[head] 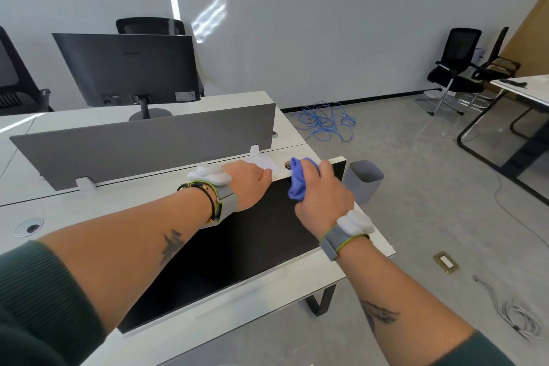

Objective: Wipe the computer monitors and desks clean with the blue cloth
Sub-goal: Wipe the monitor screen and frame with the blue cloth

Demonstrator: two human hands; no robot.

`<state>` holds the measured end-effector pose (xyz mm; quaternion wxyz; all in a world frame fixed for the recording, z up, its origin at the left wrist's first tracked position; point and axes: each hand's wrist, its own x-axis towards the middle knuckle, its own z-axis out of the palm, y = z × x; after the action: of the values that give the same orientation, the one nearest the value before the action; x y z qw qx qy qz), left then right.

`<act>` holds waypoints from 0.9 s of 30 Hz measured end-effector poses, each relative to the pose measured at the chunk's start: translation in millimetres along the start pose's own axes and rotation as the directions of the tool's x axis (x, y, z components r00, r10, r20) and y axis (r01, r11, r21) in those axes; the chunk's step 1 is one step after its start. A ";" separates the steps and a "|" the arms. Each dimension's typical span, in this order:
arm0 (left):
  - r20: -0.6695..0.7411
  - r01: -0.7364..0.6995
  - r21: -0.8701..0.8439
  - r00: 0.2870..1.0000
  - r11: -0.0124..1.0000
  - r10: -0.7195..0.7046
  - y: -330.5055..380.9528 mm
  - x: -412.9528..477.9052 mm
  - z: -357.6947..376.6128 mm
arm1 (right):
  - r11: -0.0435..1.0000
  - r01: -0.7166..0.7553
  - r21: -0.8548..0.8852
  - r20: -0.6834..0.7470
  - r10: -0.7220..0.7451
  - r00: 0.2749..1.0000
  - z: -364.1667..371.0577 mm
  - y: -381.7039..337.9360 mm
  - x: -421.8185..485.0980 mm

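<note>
- The monitor (237,246) I'm working on stands on the near worktop (89,208) with its dark screen facing me. Its long axis runs from about 8 o'clock to 2 o'clock.
- The blue cloth (298,181) sits at the monitor's top edge near the far 2 o'clock corner, so most of the unwiped screen lies toward 8 o'clock from it.
- My right hand (323,196) has its fingers curled round the bunched cloth and presses it against that top edge. It is the hand nearer the corner.
- My left hand (252,184) is just beside it at 9 o'clock. Its thumb lies along the top edge and the fingers wrap over the back, which looks like a steadying grip.
- A second monitor (127,68) waits at 11 o'clock, behind the divider.
</note>
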<state>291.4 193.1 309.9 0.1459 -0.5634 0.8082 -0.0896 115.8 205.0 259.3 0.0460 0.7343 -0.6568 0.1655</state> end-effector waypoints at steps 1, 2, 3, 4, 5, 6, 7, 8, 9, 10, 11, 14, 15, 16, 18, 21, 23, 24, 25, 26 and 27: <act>-0.001 -0.017 -0.003 1.000 1.000 0.017 0.5 0.2 0.5 | 0.998 -0.063 -0.003 -0.004 0.063 0.998 -2.5 9.3 5.2; 0.002 -0.034 0.007 0.999 0.999 0.034 1.4 1.1 0.8 | 0.992 -0.129 0.004 -0.008 0.129 0.992 -4.9 16.8 9.7; 0.002 -0.046 0.023 0.999 0.999 0.046 0.7 1.4 1.3 | 0.984 -0.177 0.011 -0.007 0.177 0.984 -5.3 19.5 13.4; -0.001 -0.055 0.045 0.998 0.997 0.055 0.9 1.9 0.8 | 0.981 -0.192 0.012 -0.001 0.192 0.981 -5.6 18.9 14.5; -0.002 -0.065 0.076 0.998 0.995 0.066 1.3 2.5 0.9 | 0.985 -0.175 0.014 0.005 0.175 0.985 -5.0 14.2 14.1; 0.004 -0.072 0.097 0.997 0.993 0.072 1.0 2.4 2.6 | 0.991 -0.135 0.016 0.011 0.135 0.991 -3.1 5.8 11.5; 0.007 -0.070 0.109 0.998 0.992 0.069 0.7 3.1 3.1 | 0.996 -0.087 0.015 0.012 0.087 0.996 -2.1 -2.6 7.2; 0.003 -0.060 0.108 0.998 0.992 0.060 0.8 4.2 3.5 | 0.999 -0.041 0.007 0.017 0.041 0.999 -0.5 -9.8 2.5; -0.005 -0.048 0.099 0.999 0.994 0.049 0.0 4.8 4.0 | 1.000 -0.002 -0.004 0.024 0.002 1.000 1.0 -15.8 -1.8; -0.013 -0.041 0.089 0.999 0.995 0.043 -0.3 5.7 3.9 | 1.000 0.027 -0.015 0.037 -0.026 0.999 2.8 -19.9 -4.5; -0.019 -0.040 0.080 0.999 0.996 0.042 -0.1 6.4 4.8 | 0.998 0.049 -0.026 0.054 -0.047 0.997 3.6 -22.1 -6.8; -0.019 -0.031 0.032 0.999 0.999 0.031 0.8 8.0 5.7 | 0.990 0.106 -0.087 0.061 -0.101 0.993 1.1 -16.4 -8.3; -0.011 -0.023 0.031 1.000 0.999 0.024 0.4 7.1 5.3 | 0.987 0.111 -0.112 0.062 -0.105 0.993 -0.7 -10.8 -6.2; -0.009 -0.023 0.047 1.000 0.999 0.023 -0.7 6.1 4.0 | 0.988 0.090 -0.129 0.061 -0.083 0.995 -2.8 -2.6 -2.0; -0.009 -0.040 0.095 0.999 0.995 0.041 -1.4 3.0 2.6 | 0.992 -0.032 -0.121 0.036 0.036 0.999 -6.6 18.5 9.3; -0.017 -0.062 0.119 0.998 0.991 0.064 0.9 1.0 1.6 | 0.981 -0.180 -0.076 0.012 0.181 0.983 -10.3 40.1 21.2; -0.026 -0.072 0.135 0.997 0.988 0.076 1.2 3.9 2.9 | 0.975 -0.216 -0.049 0.012 0.216 0.976 -6.1 34.6 19.4; -0.029 -0.070 0.143 0.997 0.987 0.075 2.3 4.6 4.0 | 0.976 -0.218 -0.026 0.008 0.218 0.976 -3.1 26.5 15.4; -0.035 -0.066 0.150 0.997 0.987 0.072 3.4 5.0 4.4 | 0.979 -0.202 -0.007 0.006 0.202 0.979 -0.5 15.7 10.0; -0.032 -0.060 0.148 0.997 0.987 0.066 3.3 6.3 5.7 | 0.985 -0.170 0.016 0.000 0.170 0.985 3.8 3.5 3.4; -0.038 -0.050 0.135 0.998 0.990 0.055 3.1 7.5 5.7 | 0.991 -0.130 0.029 -0.011 0.130 0.991 8.8 -8.7 -2.8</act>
<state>288.1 187.3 302.6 0.1691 -0.5289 0.8178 -0.1514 125.7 206.3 251.6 0.0291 0.6895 -0.7005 0.1819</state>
